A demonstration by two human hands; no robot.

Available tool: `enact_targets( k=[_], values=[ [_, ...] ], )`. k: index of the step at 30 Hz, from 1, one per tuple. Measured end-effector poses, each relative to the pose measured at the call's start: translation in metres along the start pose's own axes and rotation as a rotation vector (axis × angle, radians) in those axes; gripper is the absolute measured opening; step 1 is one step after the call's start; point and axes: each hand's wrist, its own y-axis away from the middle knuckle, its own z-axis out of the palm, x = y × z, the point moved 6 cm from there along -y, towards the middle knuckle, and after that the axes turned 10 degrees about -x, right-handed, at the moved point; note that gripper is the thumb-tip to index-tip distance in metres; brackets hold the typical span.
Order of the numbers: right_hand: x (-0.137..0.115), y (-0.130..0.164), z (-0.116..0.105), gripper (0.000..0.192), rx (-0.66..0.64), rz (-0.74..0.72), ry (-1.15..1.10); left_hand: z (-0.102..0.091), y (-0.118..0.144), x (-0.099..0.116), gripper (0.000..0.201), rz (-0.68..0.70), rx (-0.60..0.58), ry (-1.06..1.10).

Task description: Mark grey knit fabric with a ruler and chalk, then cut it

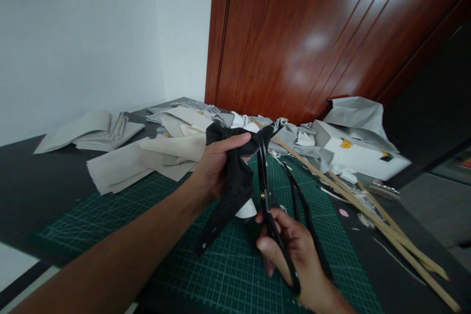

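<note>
My left hand (217,167) grips a piece of black fabric (237,176), thumb on top and fingers curled behind it. The fabric hangs down in a long strip toward the lower left, and a bit of white material (246,209) shows under it. In my right hand (294,245) is a pair of black scissors (265,191), fingers through the handles. Their blades point up and away, against the right part of the black fabric. Whether the blades are parted I cannot make out. Beneath both hands lies a green cutting mat (221,270) with grid lines.
Folded pale cloth (99,130) and cream fabric pieces (147,157) lie at left. Grey and white scraps (290,135) pile up along the back. Long wooden strips (353,201) cross the right side, near a white box (356,149). A black strap (307,211) rests on the mat.
</note>
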Motion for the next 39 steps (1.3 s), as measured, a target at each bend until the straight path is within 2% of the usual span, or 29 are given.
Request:
enact_targets(
  k=[5, 9, 12, 16, 19, 24, 27, 33, 39],
  values=[
    [-0.009, -0.003, -0.002, 0.031, 0.030, -0.029, 0.043, 0.005, 0.004, 0.000, 0.022, -0.037, 0.015, -0.040],
    [-0.008, -0.003, -0.002, 0.030, 0.035, -0.034, 0.042, 0.002, 0.005, -0.002, 0.017, 0.062, 0.076, -0.033],
    [-0.006, -0.003, -0.002, 0.031, 0.035, -0.035, 0.009, 0.000, 0.005, -0.004, 0.016, 0.229, 0.141, -0.042],
    [-0.004, -0.005, -0.002, 0.037, 0.037, -0.027, -0.086, 0.000, 0.013, -0.005, 0.027, 0.530, 0.273, -0.122],
    [-0.009, -0.009, -0.002, 0.041, 0.066, -0.067, -0.124, -0.003, 0.016, -0.013, 0.034, 0.625, 0.318, -0.199],
    [-0.014, -0.011, -0.005, 0.033, 0.134, -0.096, -0.143, -0.012, 0.018, -0.026, 0.040, 0.663, 0.373, -0.444],
    [-0.014, -0.010, -0.007, 0.029, 0.150, -0.068, -0.127, -0.015, 0.019, -0.030, 0.041, 0.662, 0.383, -0.494],
    [-0.026, -0.007, -0.007, 0.039, 0.157, -0.119, -0.096, -0.010, 0.020, -0.031, 0.036, 0.667, 0.359, -0.588],
    [-0.013, -0.004, -0.020, 0.024, 0.278, -0.037, -0.034, -0.003, 0.025, -0.039, 0.024, 0.601, 0.368, -0.714]
  ],
)
